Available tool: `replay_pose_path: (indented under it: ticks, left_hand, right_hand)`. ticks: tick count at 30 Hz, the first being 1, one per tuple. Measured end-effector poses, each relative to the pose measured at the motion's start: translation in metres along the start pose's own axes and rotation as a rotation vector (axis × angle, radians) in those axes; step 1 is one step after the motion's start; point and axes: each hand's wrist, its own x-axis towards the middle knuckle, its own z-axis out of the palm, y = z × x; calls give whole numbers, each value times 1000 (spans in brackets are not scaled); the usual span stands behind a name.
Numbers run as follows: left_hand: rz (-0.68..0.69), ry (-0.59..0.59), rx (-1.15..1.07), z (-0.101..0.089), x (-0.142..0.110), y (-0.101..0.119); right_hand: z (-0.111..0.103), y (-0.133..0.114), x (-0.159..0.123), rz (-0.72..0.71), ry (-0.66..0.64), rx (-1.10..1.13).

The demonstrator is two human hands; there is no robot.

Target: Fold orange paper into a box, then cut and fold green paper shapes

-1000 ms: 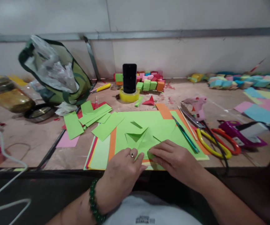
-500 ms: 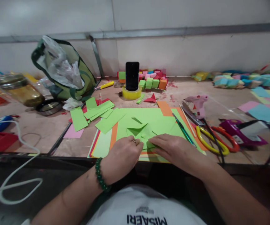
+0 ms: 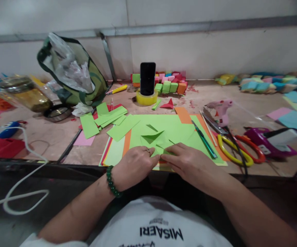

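Note:
Low over the stack of coloured paper sheets (image 3: 175, 127), my two hands meet on a small folded piece of green paper (image 3: 161, 150). My left hand (image 3: 136, 165), with a ring and a green bead bracelet, has its fingers curled and closed on the paper's left side. Fingers together, my right hand (image 3: 189, 164) grips and presses its right edge. Part of the piece is hidden under the fingers. Just beyond it lies a creased green paper flap (image 3: 152, 136). A green craft knife (image 3: 204, 140) rests on the sheets to the right of my right hand.
Loose green strips (image 3: 112, 118) lie left of the stack. Yellow-handled scissors (image 3: 234, 151), a pink glue gun (image 3: 221, 111) and a purple tape dispenser (image 3: 269, 142) sit to the right. Behind, a phone (image 3: 147, 79) stands in a yellow tape roll (image 3: 146, 98). A green bag (image 3: 96, 85) leans at the back left.
My right hand has shifted left, closer to my left hand, and its fingers have drawn in on the folded green paper. The camera view has tilted slightly down.

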Motion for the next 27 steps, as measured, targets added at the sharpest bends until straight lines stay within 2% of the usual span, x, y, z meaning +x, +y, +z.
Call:
replay_pose_path:
  ticks: [3,5,7,10,12,14,16,22,27]
  left_hand:
    - [52,54,-13,4,-8,-2]
    - [82,100,-55,8,-16,-5]
    - [88,140,-138,11,-23,-8]
    - [24,170,-291,16,-28,-12]
    - [-35,141,-322,16,-26,-14]
    - [-73,89,-258,13,-20,-13]
    - [-78,50,-153,8,-12,-11]
    - [-67,11,30,-3,9,3]
    - [-69,17,-6,-7,9,3]
  right_hand:
    - [3,-1,-3,-101,30,-49]
    - [6,1,-8,-108,52,-33]
    - [8,6,-14,-68,73,19]
    - [12,13,-22,0,145,156]
    - [15,18,-24,53,212,233]
    - [16,21,-21,92,237,233]
    - [13,20,-13,80,177,142]
    - [-7,-2,10,31,-138,-199]
    - [-13,-9,9,40,-173,-177]
